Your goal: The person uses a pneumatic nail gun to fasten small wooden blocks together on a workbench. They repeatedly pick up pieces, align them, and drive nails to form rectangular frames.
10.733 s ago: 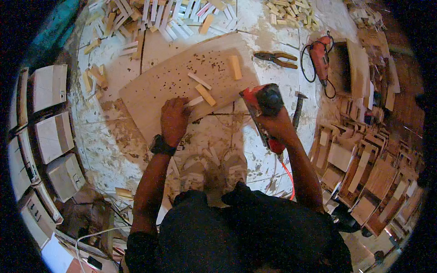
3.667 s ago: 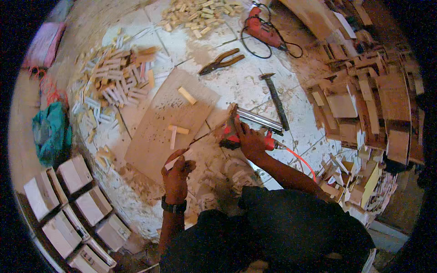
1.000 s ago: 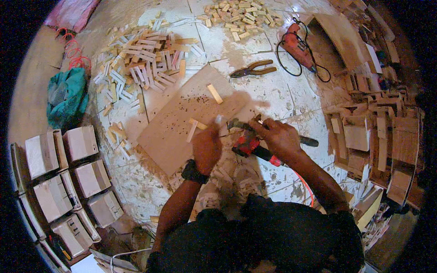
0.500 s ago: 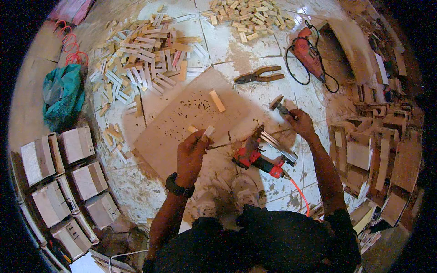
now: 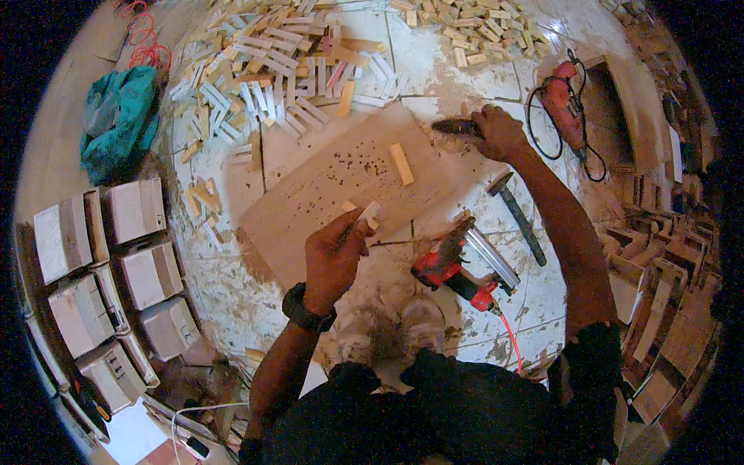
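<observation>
My left hand (image 5: 335,246) pinches a small pale wooden block (image 5: 373,214) above the near edge of a brown board (image 5: 310,203). Stretched out to the far right of that board, my right hand (image 5: 500,133) is closed around the handles of a pair of pliers (image 5: 456,127), whose jaws point left. A hammer (image 5: 518,213) with a dark handle lies on the tiles below my right forearm. Between my arms rests a red and black nail gun (image 5: 449,273). One loose wooden block (image 5: 401,163) lies on the board among scattered small dark bits.
Beyond the board are a heap of joined wood strips (image 5: 271,62) and a pile of small blocks (image 5: 488,27). A red corded drill (image 5: 563,105) lies at the far right. Wooden boxes (image 5: 151,275) stand at left beside a green bag (image 5: 118,124); wooden frames (image 5: 659,271) crowd the right.
My right hand has let go of the hammer, now on the floor, and moved farther away to take hold of the pliers. My left hand still holds the block.
</observation>
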`<act>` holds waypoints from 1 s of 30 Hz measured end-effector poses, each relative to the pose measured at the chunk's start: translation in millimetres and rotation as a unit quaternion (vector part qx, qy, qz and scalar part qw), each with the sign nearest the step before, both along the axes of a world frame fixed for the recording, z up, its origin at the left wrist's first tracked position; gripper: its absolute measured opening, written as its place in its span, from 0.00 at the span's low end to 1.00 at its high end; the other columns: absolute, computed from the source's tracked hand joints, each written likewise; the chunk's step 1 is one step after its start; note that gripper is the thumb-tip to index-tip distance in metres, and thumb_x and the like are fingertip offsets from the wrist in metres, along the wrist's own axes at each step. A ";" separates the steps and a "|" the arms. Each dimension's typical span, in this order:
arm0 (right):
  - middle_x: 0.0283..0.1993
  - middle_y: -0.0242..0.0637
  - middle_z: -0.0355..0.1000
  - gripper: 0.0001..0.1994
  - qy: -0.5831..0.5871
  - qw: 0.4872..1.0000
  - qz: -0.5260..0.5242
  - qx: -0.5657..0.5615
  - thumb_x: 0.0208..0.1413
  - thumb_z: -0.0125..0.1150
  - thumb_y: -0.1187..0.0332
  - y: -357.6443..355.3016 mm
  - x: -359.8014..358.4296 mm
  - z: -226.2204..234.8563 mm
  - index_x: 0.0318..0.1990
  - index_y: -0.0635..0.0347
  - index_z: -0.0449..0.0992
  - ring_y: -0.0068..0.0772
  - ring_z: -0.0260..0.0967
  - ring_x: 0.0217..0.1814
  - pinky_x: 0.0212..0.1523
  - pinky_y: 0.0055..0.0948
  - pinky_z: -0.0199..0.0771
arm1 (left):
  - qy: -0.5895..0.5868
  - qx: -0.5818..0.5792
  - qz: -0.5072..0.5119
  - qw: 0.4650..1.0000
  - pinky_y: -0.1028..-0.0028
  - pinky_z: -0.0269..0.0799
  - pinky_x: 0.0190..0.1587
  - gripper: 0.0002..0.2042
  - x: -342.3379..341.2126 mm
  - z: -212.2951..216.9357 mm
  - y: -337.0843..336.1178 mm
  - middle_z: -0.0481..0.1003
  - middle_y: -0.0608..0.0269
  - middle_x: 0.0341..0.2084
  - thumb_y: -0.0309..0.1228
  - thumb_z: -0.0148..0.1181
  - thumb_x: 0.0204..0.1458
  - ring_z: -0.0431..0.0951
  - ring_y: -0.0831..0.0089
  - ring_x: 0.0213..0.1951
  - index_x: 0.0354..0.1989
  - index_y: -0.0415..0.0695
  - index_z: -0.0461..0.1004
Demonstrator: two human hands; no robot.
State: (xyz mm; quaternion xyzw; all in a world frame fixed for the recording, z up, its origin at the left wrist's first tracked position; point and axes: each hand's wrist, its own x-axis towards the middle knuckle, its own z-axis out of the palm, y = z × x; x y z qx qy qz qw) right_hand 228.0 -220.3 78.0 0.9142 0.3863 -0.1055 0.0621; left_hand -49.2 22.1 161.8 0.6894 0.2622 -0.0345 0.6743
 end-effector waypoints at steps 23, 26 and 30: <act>0.20 0.31 0.65 0.12 0.553 0.797 -0.183 0.163 0.52 0.57 0.62 24.5 -206.0 147.2 0.35 0.59 0.65 0.24 0.62 0.17 0.17 0.27 0.64 | -0.221 0.380 -0.080 0.894 0.67 0.72 0.30 0.15 -17.3 4.5 -1.0 0.74 0.54 0.31 0.19 0.53 0.49 0.75 0.57 0.30 0.46 0.47 0.72; 0.19 0.31 0.65 0.12 0.568 0.783 -0.184 0.173 0.52 0.56 0.61 23.5 -213.2 143.8 0.36 0.59 0.66 0.24 0.62 0.16 0.16 0.29 0.64 | -0.233 0.355 -0.106 0.899 0.66 0.72 0.31 0.17 -21.5 2.1 -3.1 0.74 0.54 0.31 0.18 0.53 0.48 0.75 0.56 0.31 0.47 0.48 0.72; 0.20 0.33 0.67 0.12 0.538 0.787 -0.155 0.259 0.52 0.55 0.63 26.7 -226.6 136.0 0.39 0.60 0.68 0.26 0.63 0.18 0.19 0.30 0.65 | -0.220 0.374 -0.104 0.895 0.66 0.72 0.29 0.18 -24.2 1.4 -2.9 0.74 0.54 0.32 0.19 0.53 0.47 0.75 0.56 0.30 0.47 0.49 0.71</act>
